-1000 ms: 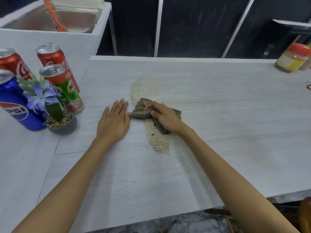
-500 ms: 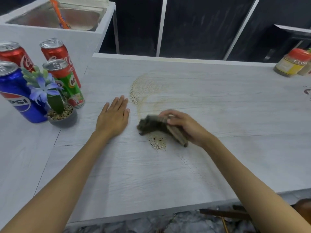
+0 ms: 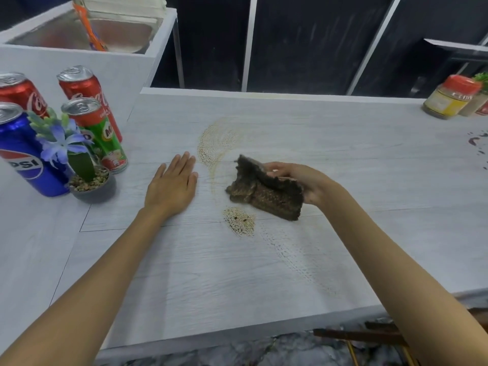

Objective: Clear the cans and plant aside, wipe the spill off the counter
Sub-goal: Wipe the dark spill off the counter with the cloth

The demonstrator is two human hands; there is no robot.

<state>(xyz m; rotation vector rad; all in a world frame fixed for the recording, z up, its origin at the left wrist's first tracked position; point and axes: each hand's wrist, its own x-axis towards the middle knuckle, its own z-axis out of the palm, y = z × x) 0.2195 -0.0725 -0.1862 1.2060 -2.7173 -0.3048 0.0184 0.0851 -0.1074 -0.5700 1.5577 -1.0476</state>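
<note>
The right hand (image 3: 303, 182), fingers gripping the dark-brown rag (image 3: 266, 198), has lifted it off the grey counter (image 3: 356, 167), exposing a brown spill patch (image 3: 239, 224) beneath. The left hand (image 3: 171, 186) stays flat, fingers straight. 4 drink cans (image 3: 99, 133) and the blue-flowered potted plant (image 3: 84, 165) stand aside, left; wiping looks unfinished.

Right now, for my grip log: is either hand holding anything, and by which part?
The right hand grips the dark brown, soiled wiping cloth by its upper right edge. The left hand holds nothing; it lies flat on the pale grey counter.
</note>
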